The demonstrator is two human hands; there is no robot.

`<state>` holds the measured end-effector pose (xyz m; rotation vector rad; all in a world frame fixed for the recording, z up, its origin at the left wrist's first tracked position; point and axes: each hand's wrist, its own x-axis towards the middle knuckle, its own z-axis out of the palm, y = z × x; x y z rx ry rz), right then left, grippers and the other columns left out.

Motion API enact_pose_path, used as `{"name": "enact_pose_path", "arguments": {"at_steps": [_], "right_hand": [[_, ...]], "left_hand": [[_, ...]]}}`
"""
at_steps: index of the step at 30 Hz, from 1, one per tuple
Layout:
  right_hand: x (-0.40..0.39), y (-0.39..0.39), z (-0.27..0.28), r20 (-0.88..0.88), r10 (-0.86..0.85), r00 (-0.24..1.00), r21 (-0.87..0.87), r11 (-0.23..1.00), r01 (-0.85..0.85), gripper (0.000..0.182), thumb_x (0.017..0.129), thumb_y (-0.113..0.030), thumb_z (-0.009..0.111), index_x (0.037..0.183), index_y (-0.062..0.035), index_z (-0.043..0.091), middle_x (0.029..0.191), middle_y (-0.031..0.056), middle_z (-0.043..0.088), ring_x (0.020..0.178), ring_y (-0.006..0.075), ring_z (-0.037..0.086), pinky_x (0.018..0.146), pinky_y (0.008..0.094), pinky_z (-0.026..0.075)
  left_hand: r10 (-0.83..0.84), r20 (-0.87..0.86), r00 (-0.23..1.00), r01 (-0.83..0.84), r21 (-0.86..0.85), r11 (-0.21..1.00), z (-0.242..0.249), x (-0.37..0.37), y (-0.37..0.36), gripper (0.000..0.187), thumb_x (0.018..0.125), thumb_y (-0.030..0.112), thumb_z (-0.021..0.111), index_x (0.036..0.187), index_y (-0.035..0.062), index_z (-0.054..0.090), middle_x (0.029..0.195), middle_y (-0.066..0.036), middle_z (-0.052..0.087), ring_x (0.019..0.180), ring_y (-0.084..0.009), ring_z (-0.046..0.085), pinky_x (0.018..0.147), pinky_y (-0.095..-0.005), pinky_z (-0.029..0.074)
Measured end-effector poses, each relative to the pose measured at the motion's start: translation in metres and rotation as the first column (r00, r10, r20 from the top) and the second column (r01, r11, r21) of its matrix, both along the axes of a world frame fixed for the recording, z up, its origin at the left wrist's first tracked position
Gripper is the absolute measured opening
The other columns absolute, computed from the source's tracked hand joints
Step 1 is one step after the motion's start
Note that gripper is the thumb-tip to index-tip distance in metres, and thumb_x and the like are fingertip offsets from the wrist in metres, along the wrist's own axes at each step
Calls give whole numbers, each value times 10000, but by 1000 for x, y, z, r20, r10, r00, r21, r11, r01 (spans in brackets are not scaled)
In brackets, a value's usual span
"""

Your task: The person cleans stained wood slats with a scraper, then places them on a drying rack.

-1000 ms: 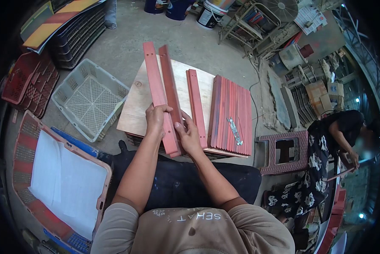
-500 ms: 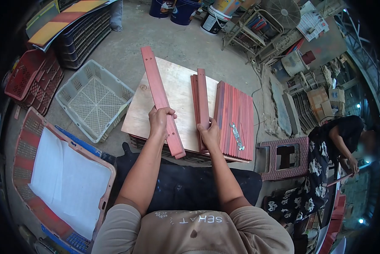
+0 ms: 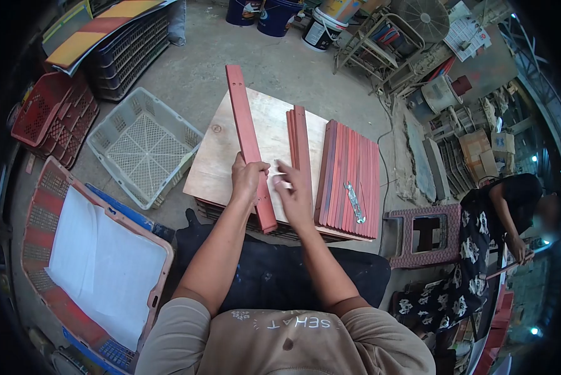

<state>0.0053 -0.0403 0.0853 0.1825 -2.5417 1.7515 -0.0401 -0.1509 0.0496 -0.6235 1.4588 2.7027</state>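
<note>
My left hand (image 3: 247, 178) grips a long red-painted wooden slat (image 3: 243, 122) by its lower half. The slat stands slanted over a plywood board (image 3: 215, 159), with small dark holes near both ends. My right hand (image 3: 293, 194) is off the wood, its fingers apart and curled a little, between the held slat and a small pile of red slats (image 3: 302, 134). To the right, several more slats (image 3: 349, 156) lie side by side in a tight row. On them rests a silver metal tool (image 3: 355, 203), whose kind I cannot make out.
A white plastic crate (image 3: 144, 147) stands left of the board. Nearer is a reddish crate (image 3: 162, 250) with white sheets (image 3: 99, 262). A plastic stool (image 3: 408, 250) stands at right, beside a bent-over person (image 3: 474, 250). Buckets (image 3: 321, 31) line the back.
My right hand has let go of the slat on the small pile and moved left toward the held slat. My left hand has shifted slightly right, holding the slat more upright.
</note>
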Motion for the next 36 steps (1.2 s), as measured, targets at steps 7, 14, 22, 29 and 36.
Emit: {"name": "enact_pose_path", "arguments": {"at_steps": [7, 14, 22, 29, 36], "right_hand": [[8, -14, -7, -347, 143, 927, 446, 895, 29, 452, 801, -132, 559, 1213, 23, 456, 1099, 225, 469, 978, 322, 514, 800, 363, 443], [8, -4, -16, -210, -6, 978, 158, 987, 40, 391, 812, -97, 531, 1187, 10, 501, 1007, 167, 535, 777, 207, 558, 654, 269, 457], [17, 6, -20, -167, -36, 985, -102, 995, 19, 381, 806, -37, 512, 1187, -12, 517, 1000, 92, 534, 869, 137, 501, 748, 233, 407], [28, -3, -14, -250, 32, 968, 244, 969, 31, 418, 768, -107, 584, 1173, -22, 521, 1036, 183, 478, 943, 291, 516, 795, 341, 432], [16, 7, -5, -139, -8, 990, 358, 932, 58, 697, 701, -121, 599, 1328, -36, 307, 1096, 242, 458, 1020, 356, 485, 899, 382, 386]], "left_hand": [[-42, -63, 997, 61, 333, 941, -18, -4, 5, 339, 842, 289, 445, 1037, 12, 440, 921, -115, 482, 837, -190, 500, 740, -321, 431], [49, -89, 995, -21, 286, 958, -33, -10, 15, 432, 931, 354, 243, 1076, 16, 470, 926, -110, 550, 841, -188, 547, 766, -326, 451], [-28, -73, 997, 46, 260, 965, -32, -10, 8, 420, 925, 353, 254, 1027, 15, 481, 905, -117, 553, 819, -197, 549, 744, -351, 462], [-89, -96, 991, 103, 155, 982, -13, 1, 12, 259, 852, 254, 386, 977, 40, 459, 882, -109, 551, 741, -184, 521, 668, -320, 450], [-304, -82, 949, 315, 275, 908, -12, 6, 32, 253, 816, 223, 423, 1005, 58, 455, 926, -99, 548, 842, -213, 539, 738, -349, 468]]}}
